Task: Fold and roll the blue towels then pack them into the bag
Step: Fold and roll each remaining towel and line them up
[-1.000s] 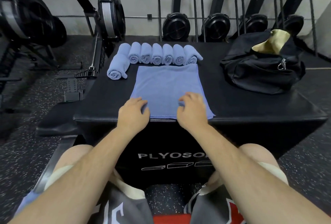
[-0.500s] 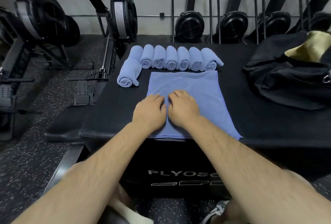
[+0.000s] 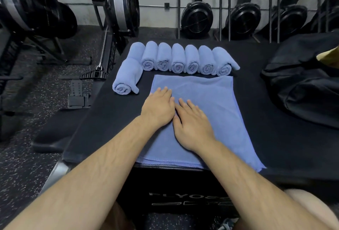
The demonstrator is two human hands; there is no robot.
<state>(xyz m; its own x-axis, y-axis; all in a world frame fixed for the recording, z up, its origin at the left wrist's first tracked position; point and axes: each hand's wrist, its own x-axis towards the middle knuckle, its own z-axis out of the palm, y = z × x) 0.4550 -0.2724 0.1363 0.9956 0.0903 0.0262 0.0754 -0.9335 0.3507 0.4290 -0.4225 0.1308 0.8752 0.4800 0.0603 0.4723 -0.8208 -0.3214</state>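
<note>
**Inspector:** On the black worktop [image 3: 275,138], taking the flat blue towel [image 3: 211,104] as the landmark: it lies spread out, its near edge hanging just over the worktop's front lip. Both hands rest on its left half. The left hand [image 3: 158,106] lies flat with straight fingers near the towel's left edge; the right hand [image 3: 192,125] lies flat just beside it, touching it at the thumb side. Neither grip closes on anything; the fingers press the cloth and pinch nothing.

**Clerk:** What is finished?

**Inspector:** Beyond the flat towel's far edge stands a row of six rolled towels [image 3: 185,59], side by side and touching, spiral ends facing the person. The rightmost has a loose tail sticking out. Off the flat towel's far-left corner lies a seventh rolled towel [image 3: 126,77], set nearer than the row. I count seven rolled in all.

**Clerk:** And the bag?

**Inspector:** The black bag [image 3: 302,86] sits well to the right of the flat towel, its opening showing a tan lining. No blue towel is visible inside it.

**Clerk:** Your assessment?

**Inspector:** Rolling is, in my judgement, nearly complete; this last visible towel appears to be at the smoothing stage and is not yet rolled. Packing has not begun. Every roll awaits transfer to the bag.
</note>
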